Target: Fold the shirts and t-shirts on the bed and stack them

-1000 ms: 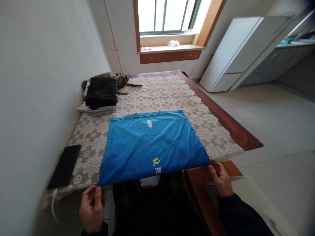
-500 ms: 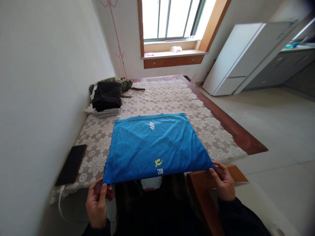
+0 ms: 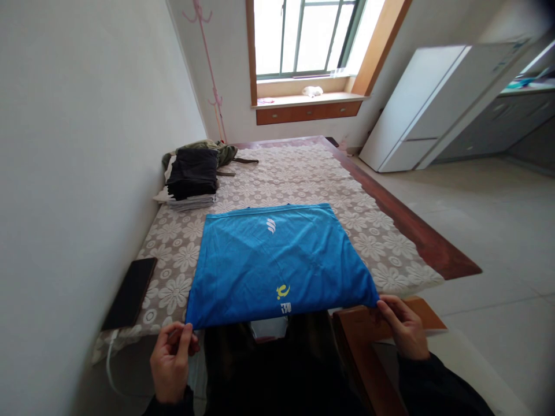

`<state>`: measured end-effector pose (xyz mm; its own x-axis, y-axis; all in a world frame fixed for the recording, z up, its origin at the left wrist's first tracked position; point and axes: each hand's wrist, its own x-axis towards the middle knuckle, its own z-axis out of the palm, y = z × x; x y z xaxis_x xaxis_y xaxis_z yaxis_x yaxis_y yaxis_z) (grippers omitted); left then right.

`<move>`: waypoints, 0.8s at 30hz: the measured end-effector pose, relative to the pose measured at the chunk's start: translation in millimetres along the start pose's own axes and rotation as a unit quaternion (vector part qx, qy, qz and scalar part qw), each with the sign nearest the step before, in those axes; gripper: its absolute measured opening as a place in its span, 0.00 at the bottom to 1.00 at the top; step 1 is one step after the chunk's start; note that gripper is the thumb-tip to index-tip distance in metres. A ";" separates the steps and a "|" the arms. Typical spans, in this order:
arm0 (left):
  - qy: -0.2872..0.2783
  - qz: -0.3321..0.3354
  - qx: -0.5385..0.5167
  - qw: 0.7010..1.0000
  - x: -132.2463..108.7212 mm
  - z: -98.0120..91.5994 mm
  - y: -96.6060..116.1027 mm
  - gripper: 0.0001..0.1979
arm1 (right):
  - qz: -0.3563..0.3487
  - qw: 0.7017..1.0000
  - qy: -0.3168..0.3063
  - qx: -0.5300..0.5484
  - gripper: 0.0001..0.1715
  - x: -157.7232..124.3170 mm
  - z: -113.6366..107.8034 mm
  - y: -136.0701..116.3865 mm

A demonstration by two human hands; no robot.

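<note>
A blue shirt (image 3: 277,260), folded into a wide panel with white and yellow prints, lies over the near part of the table. Its near edge hangs slightly past the table's front. My left hand (image 3: 173,358) pinches the near left corner between thumb and fingers. At the near right corner, my right hand (image 3: 403,326) pinches the cloth the same way. The near edge is drawn fairly straight between both hands, while shallow wrinkles cross the middle.
A patterned lace tablecloth (image 3: 303,173) covers the wooden table. Folded dark clothes (image 3: 193,173) are stacked at the back left by the wall. A black phone (image 3: 130,293) with a white cable (image 3: 110,361) lies at the left edge. A wooden chair (image 3: 359,346) stands at the near right.
The camera view has shifted slightly. My right hand has moved a little outward to the right with its corner, and both hands keep their pinch on the shirt.
</note>
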<state>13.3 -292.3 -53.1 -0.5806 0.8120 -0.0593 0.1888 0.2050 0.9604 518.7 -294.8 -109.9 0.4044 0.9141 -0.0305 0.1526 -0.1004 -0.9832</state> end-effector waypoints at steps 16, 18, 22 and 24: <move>0.030 -0.023 0.035 0.999 7.9 -8.3 1.2 0.28 | 0.022 0.997 0.077 0.012 0.25 6.3 0.0 -7.7; 0.028 -0.024 0.032 0.999 9.0 -10.2 -2.2 0.28 | 0.030 0.996 0.081 0.027 0.25 7.6 -1.9 -4.0; 0.019 -0.041 0.005 0.999 11.4 -12.4 -10.3 0.28 | 0.043 0.996 0.065 0.052 0.26 8.6 -4.5 1.8; 0.015 -0.056 -0.022 0.998 12.2 -12.3 -12.8 0.29 | 0.048 0.995 0.059 0.064 0.27 8.5 -4.7 3.3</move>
<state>-6.0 -291.8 -62.8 -0.6191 0.7689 -0.1598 0.0865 0.2690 0.9593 526.9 -289.2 -112.6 0.5159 0.8492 -0.1123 -0.0046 -0.1284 -0.9917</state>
